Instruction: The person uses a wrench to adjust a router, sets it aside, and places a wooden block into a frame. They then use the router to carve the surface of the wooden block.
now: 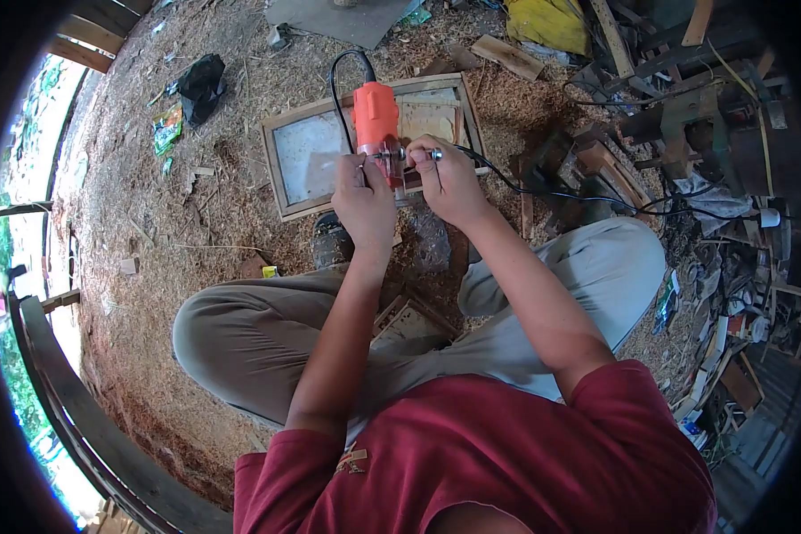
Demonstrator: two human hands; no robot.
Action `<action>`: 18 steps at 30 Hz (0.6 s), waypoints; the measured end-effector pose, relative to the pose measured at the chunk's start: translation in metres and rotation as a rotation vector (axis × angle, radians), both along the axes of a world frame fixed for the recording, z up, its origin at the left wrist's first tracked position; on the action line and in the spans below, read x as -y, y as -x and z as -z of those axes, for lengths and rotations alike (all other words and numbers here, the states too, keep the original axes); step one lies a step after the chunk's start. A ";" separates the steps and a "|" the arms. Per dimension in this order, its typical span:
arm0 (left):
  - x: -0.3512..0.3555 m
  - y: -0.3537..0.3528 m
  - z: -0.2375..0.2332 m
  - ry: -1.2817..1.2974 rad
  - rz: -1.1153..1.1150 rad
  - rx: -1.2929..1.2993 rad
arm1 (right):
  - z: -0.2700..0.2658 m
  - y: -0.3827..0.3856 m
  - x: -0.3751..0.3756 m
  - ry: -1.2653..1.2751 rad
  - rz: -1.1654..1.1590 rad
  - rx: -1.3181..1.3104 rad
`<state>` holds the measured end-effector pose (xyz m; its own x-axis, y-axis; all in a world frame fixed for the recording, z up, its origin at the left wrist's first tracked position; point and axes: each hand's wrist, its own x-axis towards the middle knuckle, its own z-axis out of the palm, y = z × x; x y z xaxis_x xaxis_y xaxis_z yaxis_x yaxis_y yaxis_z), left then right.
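Shirt (525, 445), forearms (343, 338) converging, left grip (365, 198) at router (376, 116)

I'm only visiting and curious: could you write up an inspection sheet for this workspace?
Surface: brown ground strewn with wood shavings.
Things in hand: orange, cylindrical power tool with a transparent base, over a pale rectangular panel in a wooden frame; contact unclear.
Clutter: crumpled black plastic bag, bright yellow crumpled sack-like material.
Hands: left hand at the tool's base, grip unclear; right hand closed on a small silvery metal piece.
Cables: black cord looping from the tool's top.
Surroundings: curved wooden beam at left.
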<state>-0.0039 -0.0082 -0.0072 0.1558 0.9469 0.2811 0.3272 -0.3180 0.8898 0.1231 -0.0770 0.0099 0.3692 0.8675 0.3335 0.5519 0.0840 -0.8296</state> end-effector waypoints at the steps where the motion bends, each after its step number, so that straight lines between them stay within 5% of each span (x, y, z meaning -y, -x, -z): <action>1: 0.000 0.000 0.001 0.020 0.003 -0.010 | 0.000 -0.001 -0.001 0.005 -0.003 -0.003; 18: 0.001 0.001 0.003 0.048 0.039 0.109 | -0.010 -0.004 -0.011 -0.009 0.036 0.103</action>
<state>-0.0051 -0.0089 -0.0099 0.1632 0.9536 0.2529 0.2157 -0.2846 0.9340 0.1272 -0.0661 0.0202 0.3638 0.8509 0.3789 0.6369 0.0696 -0.7678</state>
